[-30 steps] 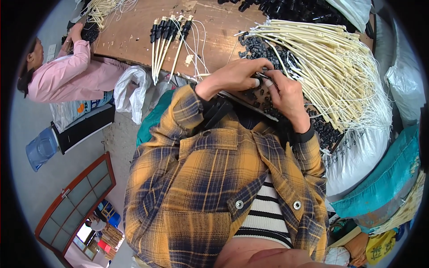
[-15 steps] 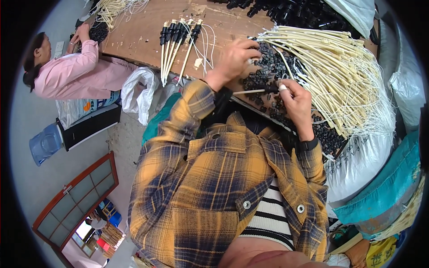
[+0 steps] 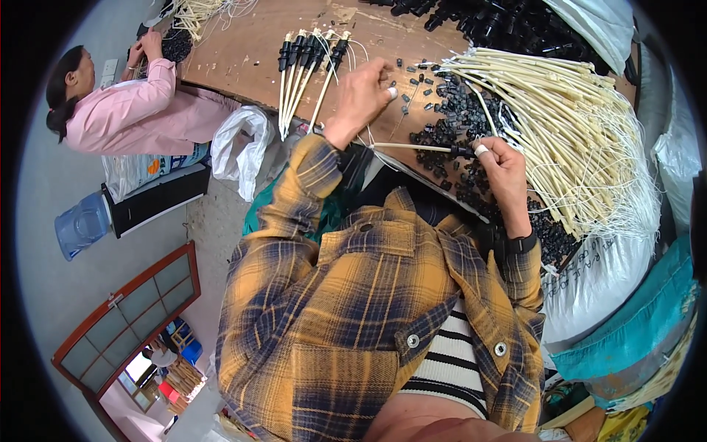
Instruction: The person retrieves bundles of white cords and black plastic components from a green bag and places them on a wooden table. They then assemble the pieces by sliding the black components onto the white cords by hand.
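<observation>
My right hand (image 3: 504,173), with white tape on the thumb, pinches a black plastic fitting (image 3: 462,151) at the end of a cream stick (image 3: 412,146). The stick points left across the table's near edge, and some thin white string shows at its left end. My left hand (image 3: 362,99) hovers over the table left of the small black parts (image 3: 449,110). Its fingers are bent, with a gap between taped thumb and fingertips and nothing visible in it. Several cream sticks with black fittings (image 3: 298,55) lie in a row beyond my left wrist.
A big bundle of cream sticks with white strings (image 3: 552,118) covers the table's right side. Larger black fittings (image 3: 501,29) are heaped behind it. A person in a pink shirt (image 3: 125,110) works at the far left. White sacks (image 3: 604,280) stand at the right.
My left hand has moved left, away from the pile of small black parts, and its fingers have spread. My right hand has stayed nearly in place, still holding the fitting and stick.
</observation>
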{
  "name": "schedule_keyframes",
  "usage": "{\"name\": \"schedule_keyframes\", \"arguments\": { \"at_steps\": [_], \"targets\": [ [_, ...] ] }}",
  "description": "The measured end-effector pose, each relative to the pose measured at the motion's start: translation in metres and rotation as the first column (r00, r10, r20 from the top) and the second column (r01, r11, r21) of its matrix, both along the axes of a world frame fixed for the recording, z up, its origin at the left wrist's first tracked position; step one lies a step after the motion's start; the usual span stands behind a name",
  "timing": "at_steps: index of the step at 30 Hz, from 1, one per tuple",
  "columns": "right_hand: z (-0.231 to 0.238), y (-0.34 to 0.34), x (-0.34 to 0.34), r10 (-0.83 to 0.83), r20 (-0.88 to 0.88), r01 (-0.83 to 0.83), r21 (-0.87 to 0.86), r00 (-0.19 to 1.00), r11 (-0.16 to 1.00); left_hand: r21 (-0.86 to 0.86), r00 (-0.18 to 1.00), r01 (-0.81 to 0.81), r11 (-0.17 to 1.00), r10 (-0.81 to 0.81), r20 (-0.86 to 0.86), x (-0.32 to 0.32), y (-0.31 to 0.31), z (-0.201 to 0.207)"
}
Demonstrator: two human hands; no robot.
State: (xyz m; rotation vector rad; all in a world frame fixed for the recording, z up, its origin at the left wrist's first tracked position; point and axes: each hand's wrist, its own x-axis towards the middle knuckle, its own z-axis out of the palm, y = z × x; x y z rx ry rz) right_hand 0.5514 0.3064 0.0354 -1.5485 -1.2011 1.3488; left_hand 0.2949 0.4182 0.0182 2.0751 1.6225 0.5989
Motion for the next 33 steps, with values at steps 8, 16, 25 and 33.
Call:
{"name": "schedule_keyframes", "arguments": {
  "at_steps": [8, 16, 25, 33],
  "targets": [
    [-0.001, 0.007, -0.005, -0.111, 0.052, 0.113, -0.035, 0.992, 0.993, 0.236, 0.906, 0.269, 0.934, -0.328, 0.266, 0.047, -0.019, 0.031],
    [0.004, 0.010, -0.020, -0.098, -0.261, 0.093, -0.034, 0.960, 0.995, 0.482, 0.893, 0.335, 0.809, -0.436, 0.112, 0.088, -0.045, 0.027],
    [0.002, 0.010, -0.019, -0.185, -0.293, 0.182, -0.038, 0.938, 0.983, -0.029, 0.878, 0.229, 0.973, -0.194, 0.438, 0.087, -0.045, 0.024],
    [0.005, 0.008, -0.016, -0.106, -0.135, 0.116, 0.064, 0.985, 0.991, -0.022, 0.898, 0.214, 0.977, -0.188, 0.399, 0.081, -0.039, 0.026]
  ]
}}
